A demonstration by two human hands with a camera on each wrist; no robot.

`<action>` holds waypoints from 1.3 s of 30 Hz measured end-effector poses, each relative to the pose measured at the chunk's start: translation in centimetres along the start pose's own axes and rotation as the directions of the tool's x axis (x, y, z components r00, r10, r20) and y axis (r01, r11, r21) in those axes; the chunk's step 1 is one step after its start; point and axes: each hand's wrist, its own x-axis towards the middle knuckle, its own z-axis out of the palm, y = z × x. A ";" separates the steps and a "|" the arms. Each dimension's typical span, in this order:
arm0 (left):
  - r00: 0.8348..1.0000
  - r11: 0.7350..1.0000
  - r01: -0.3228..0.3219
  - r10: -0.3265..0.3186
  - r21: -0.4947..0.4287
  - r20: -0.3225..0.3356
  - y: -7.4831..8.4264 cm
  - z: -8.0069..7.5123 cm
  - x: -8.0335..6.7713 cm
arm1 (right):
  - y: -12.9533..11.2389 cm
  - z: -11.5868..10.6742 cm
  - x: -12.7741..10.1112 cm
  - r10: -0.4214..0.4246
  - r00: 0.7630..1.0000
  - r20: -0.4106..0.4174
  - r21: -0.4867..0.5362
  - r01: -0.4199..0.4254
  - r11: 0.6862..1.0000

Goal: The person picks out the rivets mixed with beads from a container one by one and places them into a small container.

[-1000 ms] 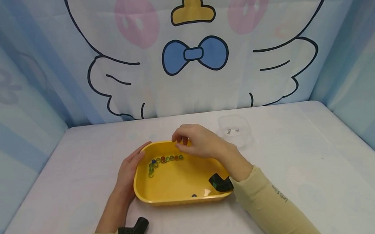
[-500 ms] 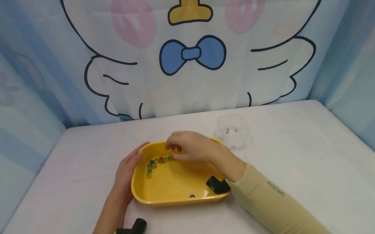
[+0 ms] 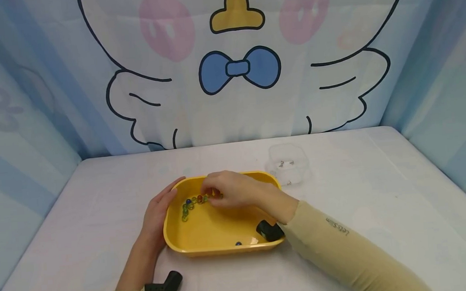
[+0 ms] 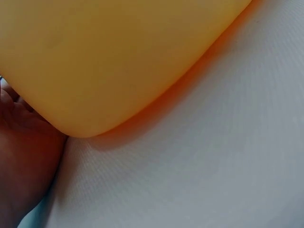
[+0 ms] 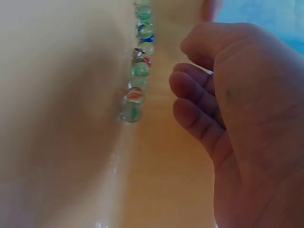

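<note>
A yellow plastic basin [image 3: 206,233] stands on the table before me. Inside, glass marbles [image 3: 194,200], mostly green and clear with some red and blue, line the back wall and its left corner. A lone blue marble [image 3: 238,243] lies by the front wall. My left hand [image 3: 156,214] holds the basin's left side, thumb at the rim, fingers along the outside. My right hand [image 3: 232,190] reaches in over the back row, fingers loosely bent. In the right wrist view nothing shows between its fingers [image 5: 185,114], and the marble row lies just beside them.
Behind the basin to the right sits a clear plastic container [image 3: 287,164] with small shiny metal-looking bits. A white cloth [image 3: 362,199] covers the table. A printed curtain [image 3: 247,113] hangs at the back edge. A black wrist camera [image 3: 163,288] is on each forearm.
My right hand has moved left and down, from over the basin's back rim to beside the marble row, covering its right part. My left hand has stayed on the basin.
</note>
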 end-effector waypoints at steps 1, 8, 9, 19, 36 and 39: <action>1.000 1.000 -0.002 0.002 -0.006 0.002 0.0 0.0 0.0 | 0.0 0.1 0.1 0.003 1.000 0.008 0.002 -0.003 1.000; 1.000 1.000 -0.006 0.006 -0.010 0.004 0.2 0.1 -0.1 | 0.2 0.8 0.4 0.014 0.999 0.036 0.001 -0.014 1.000; 1.000 1.000 -0.005 0.005 -0.010 0.005 0.2 0.1 -0.1 | 0.2 0.9 0.4 0.017 0.999 0.038 0.000 -0.017 1.000; 1.000 1.000 -0.005 0.005 -0.020 0.008 0.1 0.1 0.0 | 0.0 1.2 0.9 0.013 0.996 0.086 -0.060 -0.008 0.998; 1.000 1.000 -0.009 0.009 0.000 0.004 0.1 0.0 -0.1 | 0.0 1.5 1.4 0.017 0.991 0.134 -0.127 0.001 0.992; 1.000 1.000 -0.012 0.012 0.004 0.006 0.1 0.0 -0.1 | 0.1 1.6 1.4 0.011 0.989 0.145 -0.137 0.009 0.991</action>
